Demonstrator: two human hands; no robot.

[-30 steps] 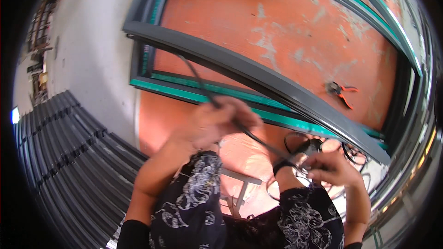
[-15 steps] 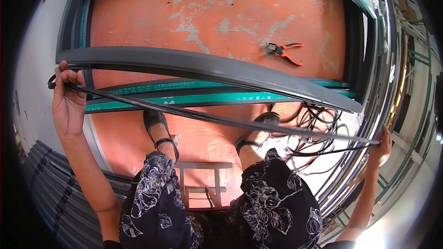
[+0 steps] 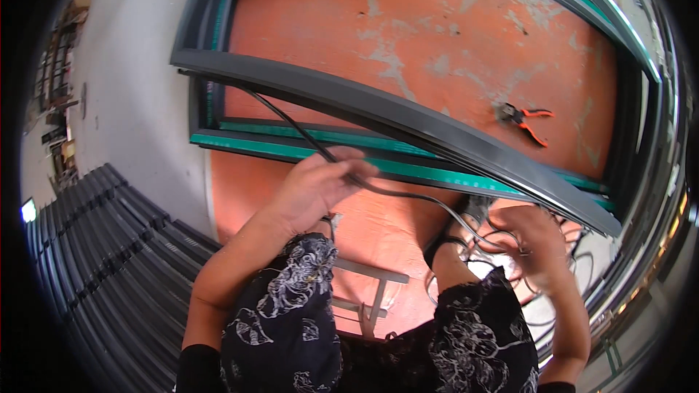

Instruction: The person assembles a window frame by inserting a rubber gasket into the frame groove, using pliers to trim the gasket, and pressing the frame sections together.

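Observation:
A thin black rubber sealing strip (image 3: 415, 195) runs from under the left end of a dark grey frame bar (image 3: 349, 94) down toward the right. My left hand (image 3: 317, 189) is closed on the strip around its middle, just in front of the bar. Between my hands the strip sags in a loose curve. My right hand (image 3: 537, 244), smeared by motion, is near my right knee, where the strip reaches its closed fingers. The bar belongs to or lies across a large rectangular frame with green film (image 3: 251, 140) on its sides.
Orange-handled pliers (image 3: 526, 122) lie on the worn orange board (image 3: 422, 29) inside the frame. Loops of black strip (image 3: 582, 255) are heaped by my right foot. Dark profiles (image 3: 109, 262) are stacked at left, and long bars line the right. A low stool (image 3: 375, 284) stands between my legs.
My hands have come in from the far ends of the strip toward each other. The stretched strip has gone slack, and its left end now meets the bar. The view has shifted left.

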